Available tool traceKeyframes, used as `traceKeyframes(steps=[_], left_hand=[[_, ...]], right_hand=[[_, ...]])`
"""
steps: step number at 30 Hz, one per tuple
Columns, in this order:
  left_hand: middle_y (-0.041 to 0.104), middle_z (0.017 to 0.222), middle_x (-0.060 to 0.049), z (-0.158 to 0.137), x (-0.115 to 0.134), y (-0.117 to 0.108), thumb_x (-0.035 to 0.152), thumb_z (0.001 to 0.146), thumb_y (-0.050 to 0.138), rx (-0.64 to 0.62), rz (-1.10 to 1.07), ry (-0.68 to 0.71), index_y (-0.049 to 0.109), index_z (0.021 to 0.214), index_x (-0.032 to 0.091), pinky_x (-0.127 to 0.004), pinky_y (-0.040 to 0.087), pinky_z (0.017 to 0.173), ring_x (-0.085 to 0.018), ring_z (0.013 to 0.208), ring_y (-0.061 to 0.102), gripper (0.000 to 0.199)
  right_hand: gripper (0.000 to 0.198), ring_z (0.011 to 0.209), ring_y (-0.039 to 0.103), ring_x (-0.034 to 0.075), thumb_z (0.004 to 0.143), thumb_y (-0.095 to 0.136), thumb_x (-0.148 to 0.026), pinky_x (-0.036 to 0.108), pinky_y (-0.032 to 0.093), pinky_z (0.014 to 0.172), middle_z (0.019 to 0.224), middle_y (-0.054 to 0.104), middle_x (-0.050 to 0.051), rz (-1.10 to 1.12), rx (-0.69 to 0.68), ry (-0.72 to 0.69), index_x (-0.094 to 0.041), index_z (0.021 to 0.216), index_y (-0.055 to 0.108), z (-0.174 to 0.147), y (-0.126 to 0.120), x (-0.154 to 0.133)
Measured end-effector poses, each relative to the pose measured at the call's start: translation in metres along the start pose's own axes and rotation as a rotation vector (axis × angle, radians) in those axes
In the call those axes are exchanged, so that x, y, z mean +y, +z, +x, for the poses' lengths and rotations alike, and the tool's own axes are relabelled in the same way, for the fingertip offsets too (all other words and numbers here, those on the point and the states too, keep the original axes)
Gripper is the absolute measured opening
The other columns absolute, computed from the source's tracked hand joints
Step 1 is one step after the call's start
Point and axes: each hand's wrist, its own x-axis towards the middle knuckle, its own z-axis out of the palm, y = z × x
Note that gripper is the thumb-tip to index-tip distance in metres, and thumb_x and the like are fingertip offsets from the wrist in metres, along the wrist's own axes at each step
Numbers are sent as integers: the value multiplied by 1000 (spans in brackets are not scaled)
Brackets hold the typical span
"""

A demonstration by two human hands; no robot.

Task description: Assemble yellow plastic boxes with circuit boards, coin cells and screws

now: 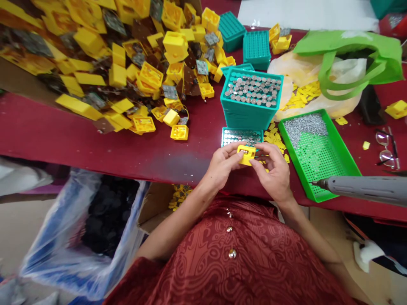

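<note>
Between both hands, over the table's front edge, is a small yellow plastic case [246,155] with an open compartment facing up. My left hand [222,164] pinches its left side, thumb on the near face. At the right side, my right hand [272,167] grips the lower corner with thumb and fingers. Just beyond lies a teal tray of button cells [237,134], partly hidden by the hands. Behind it stands a tall stack of teal trays [251,108], its top one filled with round silver cells. Small yellow covers [276,137] are scattered right of it.
A heap of yellow cases with wires [117,76] covers the left. A green basket [345,156] holds small screws; a grey electric screwdriver [365,188] juts over it. Eyeglasses [386,148], a green bag [349,46] and a plastic-lined blue bin [47,241] are around.
</note>
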Motion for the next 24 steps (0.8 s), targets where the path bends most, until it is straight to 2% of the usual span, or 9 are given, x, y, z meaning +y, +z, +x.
traceKeyframes(steps=[3,6,12,16,19,24], left_hand=[[84,110,-10,1,1,-1,37,79,90,-6,-21,-32,77,118,16,-28,65,81,-20,98,79,47],[84,111,-10,1,0,0,38,79,91,-15,-21,-36,76,118,16,-28,65,81,-19,98,78,48],[82,115,-11,-1,-1,4,40,77,94,-21,-53,-39,75,118,15,-31,67,85,-20,101,78,52],[80,123,-12,-2,1,7,38,78,93,-129,-75,-121,75,117,16,-32,67,88,-22,106,78,49],[81,121,-13,0,1,9,39,78,94,-206,-67,-148,76,116,15,-31,66,88,-23,105,79,48],[82,113,-13,0,-1,15,45,72,98,-198,-24,-122,79,112,14,-29,65,87,-22,102,78,53]], right_hand=[[45,118,71,24,93,78,-37,47,68,98,131,71,10,-54,-43,-12,-24,134,66,0,0,5],[45,123,70,26,93,79,-39,53,63,108,130,73,10,-128,-59,-37,-25,134,66,-1,-1,9],[38,118,72,22,99,76,-44,45,65,103,124,75,7,-149,-27,-112,-25,130,66,0,-6,11],[35,115,73,22,99,74,-42,44,66,100,122,75,6,-156,-6,-131,-25,128,65,-1,-10,12],[33,114,72,23,98,72,-37,45,66,99,121,74,7,-178,3,-126,-26,128,65,-4,-12,13],[34,115,71,24,96,73,-35,46,67,99,123,68,8,-226,45,-131,-26,129,67,-10,-15,19]])
